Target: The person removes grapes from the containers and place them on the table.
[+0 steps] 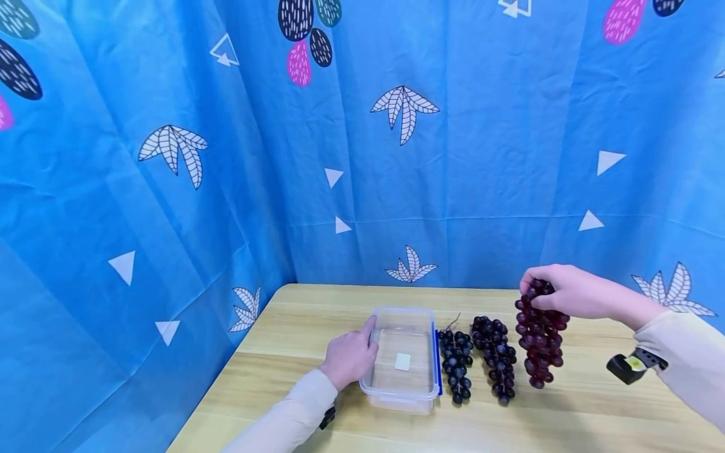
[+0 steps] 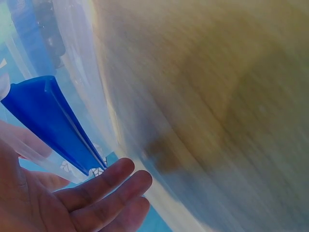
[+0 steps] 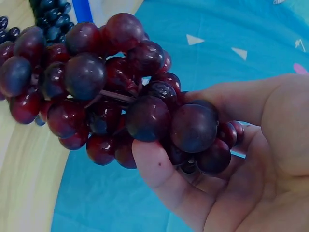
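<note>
My right hand [image 1: 572,292] holds a bunch of dark red grapes [image 1: 542,343] near its top, and the bunch hangs above the table. In the right wrist view the thumb and fingers [image 3: 159,164] close round several of those grapes [image 3: 149,118]. On the left, my left hand [image 1: 351,352] grips the side rim of a clear plastic container [image 1: 396,402], thumb over the inside. Its other fingers [image 2: 113,188] extend loosely beside a blue latch [image 2: 48,123] in the left wrist view. A small white square [image 1: 403,362] shows on the container's bottom.
Two bunches lie on the table right of the container: black grapes [image 1: 455,365] with a thin stem, and dark purple grapes [image 1: 495,358]. A blue clip strip [image 1: 438,365] runs along the container's right side. A patterned blue curtain [image 1: 481,157] rises behind the wooden table [image 1: 272,358].
</note>
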Demonstrator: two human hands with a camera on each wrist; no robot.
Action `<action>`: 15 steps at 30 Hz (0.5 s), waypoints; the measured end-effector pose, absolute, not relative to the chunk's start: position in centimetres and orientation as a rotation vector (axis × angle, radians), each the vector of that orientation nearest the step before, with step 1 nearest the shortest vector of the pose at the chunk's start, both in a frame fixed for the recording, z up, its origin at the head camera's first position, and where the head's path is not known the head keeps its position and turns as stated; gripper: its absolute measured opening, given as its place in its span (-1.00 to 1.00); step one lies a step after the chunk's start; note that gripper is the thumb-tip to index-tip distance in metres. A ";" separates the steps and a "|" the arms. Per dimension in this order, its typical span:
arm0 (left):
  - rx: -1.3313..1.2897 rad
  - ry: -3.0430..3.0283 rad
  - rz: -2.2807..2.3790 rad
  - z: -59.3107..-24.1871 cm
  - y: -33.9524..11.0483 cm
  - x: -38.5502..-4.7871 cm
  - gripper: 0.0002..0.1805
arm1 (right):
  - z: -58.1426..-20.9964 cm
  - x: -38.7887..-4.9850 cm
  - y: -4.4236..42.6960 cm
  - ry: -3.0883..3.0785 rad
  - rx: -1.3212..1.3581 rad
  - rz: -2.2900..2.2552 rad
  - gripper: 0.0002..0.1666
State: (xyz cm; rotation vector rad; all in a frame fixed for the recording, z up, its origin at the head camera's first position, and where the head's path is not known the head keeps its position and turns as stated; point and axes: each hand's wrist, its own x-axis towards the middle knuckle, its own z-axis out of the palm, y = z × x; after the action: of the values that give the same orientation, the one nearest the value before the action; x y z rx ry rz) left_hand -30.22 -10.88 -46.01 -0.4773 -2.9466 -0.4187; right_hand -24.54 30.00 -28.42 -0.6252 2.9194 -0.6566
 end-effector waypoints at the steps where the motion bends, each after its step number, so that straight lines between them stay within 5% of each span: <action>1: -0.476 -2.949 -0.420 -46.0 -10.9 -30.2 -0.35 | -28.6 -24.4 30.3 2.924 -0.638 -0.644 -0.84; 15: -0.472 -2.949 -0.426 -46.4 -11.0 -30.4 -0.36 | -30.8 -22.6 33.4 2.880 -0.637 -0.599 -0.83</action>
State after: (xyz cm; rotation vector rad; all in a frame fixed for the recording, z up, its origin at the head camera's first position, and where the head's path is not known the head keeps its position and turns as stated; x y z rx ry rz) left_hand -30.40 -11.00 -46.41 -0.4719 -2.9489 -0.4257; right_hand -22.62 33.41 -30.78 -0.6369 2.8802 -0.5991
